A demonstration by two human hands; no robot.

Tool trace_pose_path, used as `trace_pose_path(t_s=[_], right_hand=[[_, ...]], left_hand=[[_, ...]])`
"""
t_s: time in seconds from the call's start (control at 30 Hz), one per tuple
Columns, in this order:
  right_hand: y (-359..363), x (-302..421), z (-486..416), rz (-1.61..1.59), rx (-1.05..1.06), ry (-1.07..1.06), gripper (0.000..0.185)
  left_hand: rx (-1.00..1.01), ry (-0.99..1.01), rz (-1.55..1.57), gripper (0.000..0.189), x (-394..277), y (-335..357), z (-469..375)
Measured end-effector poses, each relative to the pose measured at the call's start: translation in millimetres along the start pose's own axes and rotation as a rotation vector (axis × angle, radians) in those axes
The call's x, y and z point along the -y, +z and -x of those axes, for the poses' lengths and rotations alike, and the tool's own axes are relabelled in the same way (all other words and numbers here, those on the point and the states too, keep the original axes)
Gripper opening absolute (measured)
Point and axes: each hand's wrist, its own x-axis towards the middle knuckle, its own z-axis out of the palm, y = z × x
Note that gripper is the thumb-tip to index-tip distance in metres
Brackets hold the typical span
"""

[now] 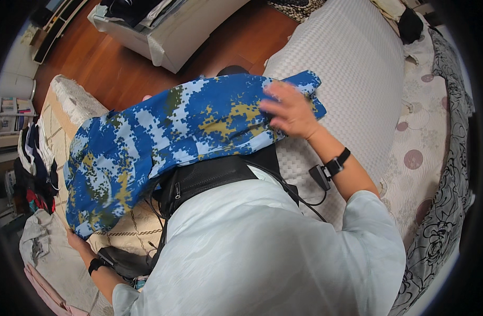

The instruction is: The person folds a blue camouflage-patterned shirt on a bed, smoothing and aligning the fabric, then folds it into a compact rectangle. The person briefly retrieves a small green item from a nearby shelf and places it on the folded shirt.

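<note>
Across my lap lies a blue camouflage garment (178,122), with white, olive and yellow pixel patches, spread as a long band. At its lower left end my left hand (76,241) grips the edge, and the fingers are largely hidden by the cloth. My right hand (289,108), blurred, is over the other end with its fingers apart; whether it touches the cloth I cannot tell. Past that hand, a narrow end of the garment sticks out over a white checked cover (336,67). A black waist bag (210,177) sits below the garment, against my waist.
A white box-like container (178,43) holding clothes stands on the wooden floor (83,63). Several dark and white clothes (36,158) hang or lie at the left. Black cables (296,191) run beside my waist. Patterned bedding (415,158) extends along the right.
</note>
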Motion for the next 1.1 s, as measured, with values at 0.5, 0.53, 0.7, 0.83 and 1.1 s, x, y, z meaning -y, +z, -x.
trace_pose_path(t_s=[0.5, 0.53, 0.7, 0.83, 1.1], right_hand=[[6, -59, -2, 0.083, 0.053, 0.541, 0.062], [4, -53, -10, 0.075, 0.059, 0.515, 0.062], [-14, -24, -35, 0.061, 0.060, 0.422, 0.064], [-25, -1, -71, 0.060, 0.006, 0.297, 0.063], [16, 87, -199, -0.347, -0.021, 0.025, 0.062]], left_hand=[[-0.005, 0.700, -1.305, 0.053, -151, 232, -10], [0.031, 0.647, -1.382, 0.061, -159, 253, -8], [0.485, 0.382, -1.391, 0.073, -168, 344, -5], [0.534, 0.561, -1.391, 0.045, -166, 372, 10], [0.314, 1.669, -0.424, 0.010, -208, 260, 201]])
